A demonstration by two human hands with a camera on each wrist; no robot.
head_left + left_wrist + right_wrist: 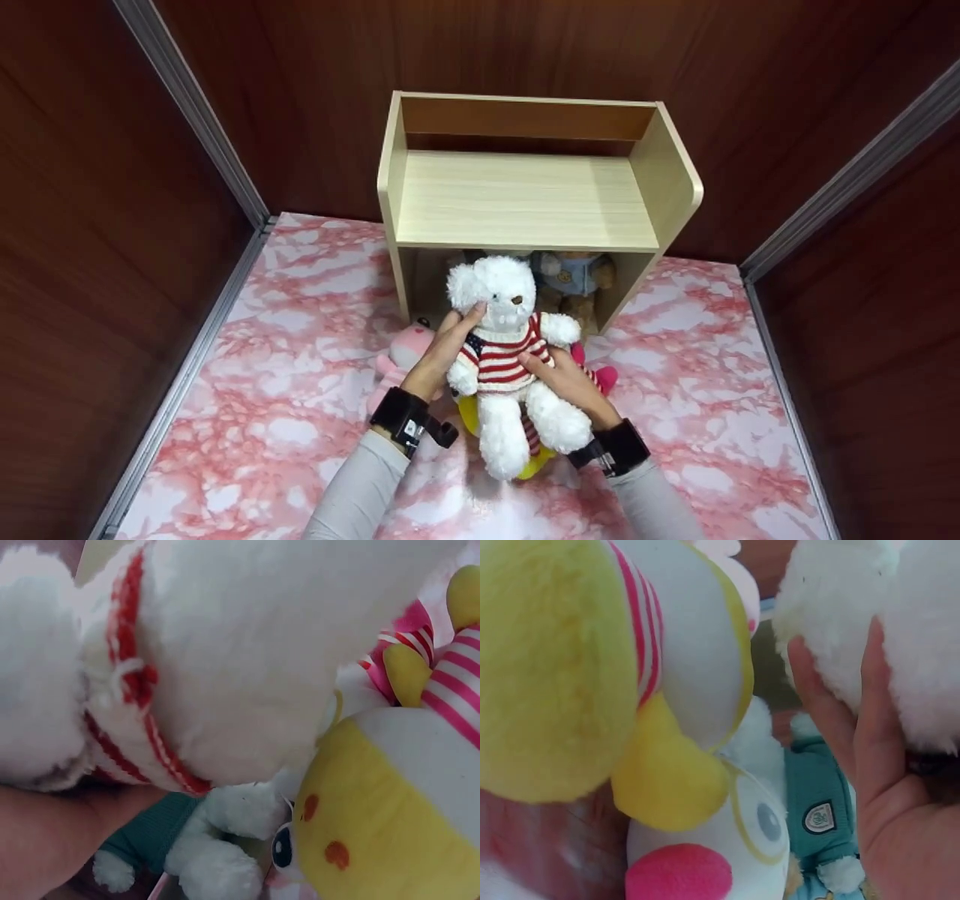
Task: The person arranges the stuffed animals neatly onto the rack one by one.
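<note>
Nearest, two grey sleeves (358,491) come over the pink marbled floor (300,431), which spreads wide L & R of the arms, up to the metal rails (187,390) at each side. Under the white teddy bear (499,367) is a yellow plush (466,414), so the room below is small. The bear is held up betw. the hands, in front of the lower compartment; whether its head passes the edge, I can't tell. Its long axis goes near–far: legs to near & a bit R, head to far & a bit L, face up.

R hand (566,381) grips the bear's side, thumb on the striped sweater; two fingers seen from the R wrist are apart, against white fur. L hand (444,345) holds the other side, thumb on the cheek, other fingers hidden, so their spacing I can't tell. Just L of it lies a pink plush (409,349).

Farther, the wooden shelf (525,196) stands w/ its front edge across, side panels L & R. A bear in blue (576,276) sits in the lower compartment, R part. Behind is the dark brown wall (525,45).
</note>
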